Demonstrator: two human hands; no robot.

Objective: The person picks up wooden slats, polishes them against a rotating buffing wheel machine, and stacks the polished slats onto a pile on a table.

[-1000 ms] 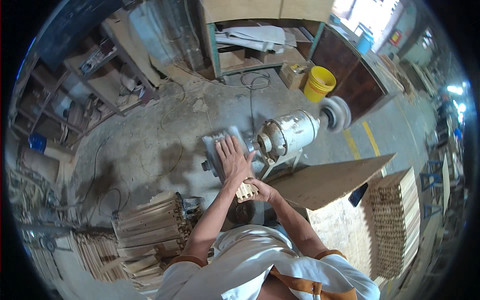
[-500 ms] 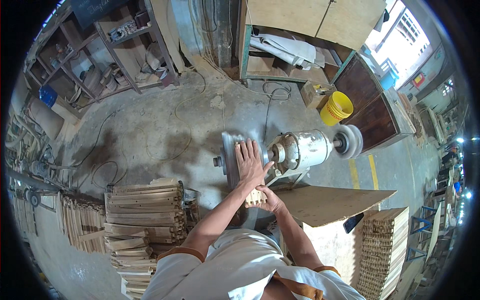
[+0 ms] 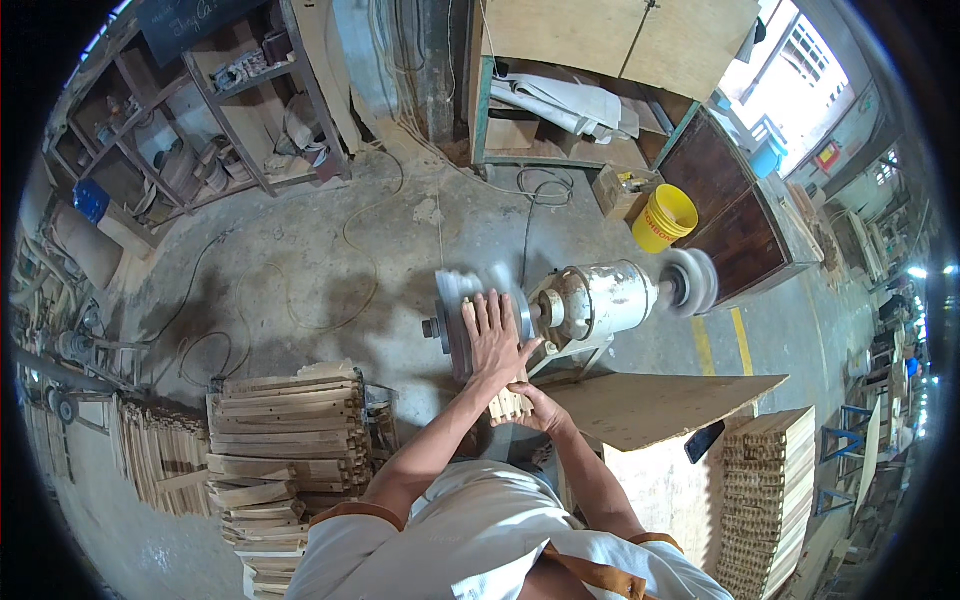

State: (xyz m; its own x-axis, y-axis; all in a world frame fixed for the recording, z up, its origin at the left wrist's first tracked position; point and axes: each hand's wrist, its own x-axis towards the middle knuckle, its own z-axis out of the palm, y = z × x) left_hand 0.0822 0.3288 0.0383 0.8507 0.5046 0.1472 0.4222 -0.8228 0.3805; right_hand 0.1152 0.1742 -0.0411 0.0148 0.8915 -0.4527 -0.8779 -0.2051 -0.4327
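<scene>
A small bundle of pale wooden strips (image 3: 509, 405) lies lengthwise against a blurred, spinning sanding wheel (image 3: 455, 330). My left hand (image 3: 493, 345) rests flat on top of the strips, its fingers stretched toward the far side and its thumb out to the right. At the near end, my right hand (image 3: 541, 409) is wrapped round the bundle from the right. Most of the wood's length is hidden under my left hand. The wheel turns on the shaft of a worn white motor (image 3: 605, 300), which carries a second blurred pale wheel (image 3: 692, 283) at its other end.
Stacked wooden pieces (image 3: 290, 430) stand at the near left, and another neat stack (image 3: 768, 500) at the near right. A leaning brown board (image 3: 650, 405) and a phone (image 3: 705, 442) are right of me. Beyond the motor stands a yellow bucket (image 3: 664, 218); cables (image 3: 375, 265) cross the floor.
Both hands and the wooden strips have shifted slightly toward me along the wheel. My grip looks the same, and the view has tilted a little.
</scene>
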